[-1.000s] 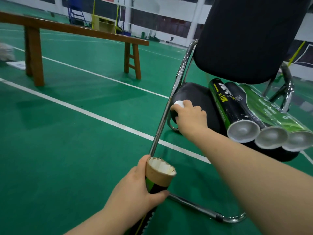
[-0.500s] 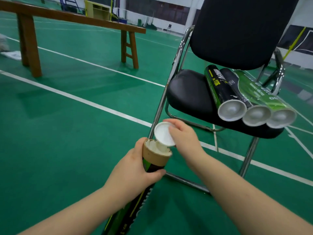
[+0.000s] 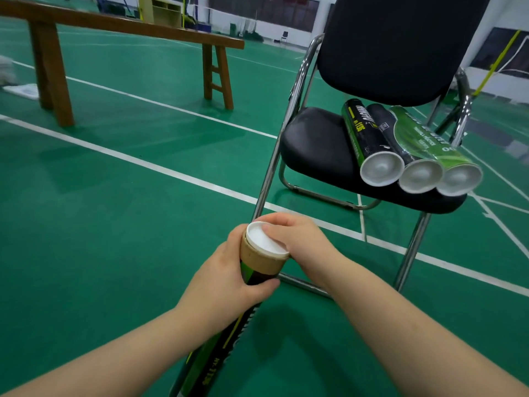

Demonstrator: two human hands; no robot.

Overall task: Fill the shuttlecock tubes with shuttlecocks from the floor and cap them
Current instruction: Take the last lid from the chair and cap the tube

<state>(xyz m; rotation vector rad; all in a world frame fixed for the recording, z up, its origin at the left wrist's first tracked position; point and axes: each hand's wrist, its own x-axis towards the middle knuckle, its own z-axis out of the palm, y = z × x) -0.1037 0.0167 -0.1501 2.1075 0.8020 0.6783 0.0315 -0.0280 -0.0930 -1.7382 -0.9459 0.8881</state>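
Pressing a white cap (image 3: 264, 239) onto the mouth of a shuttlecock tube (image 3: 259, 263), we work just in front of the chair (image 3: 312, 144), low beside its near front leg. Our left hand (image 3: 226, 277) is wrapped round the tube below its tan collar. Our right hand (image 3: 303, 242) curls over the cap's far rim, fingertips pinching it.

We judge the cap laid on rather than driven home, so an off-centre push could cock it and let it spring off, or crush whatever lies hidden beneath. The tube slants from the chair back towards us, and a slack left grip would let it slide.

On the chair's seat three capped tubes (image 3: 395, 141) lie side by side, ends at its front edge; a knock to the frame might roll them off. Yellow print on the leftmost seems to read "1135". Its larger white brand lettering and the green tube's lines are too skewed to read.
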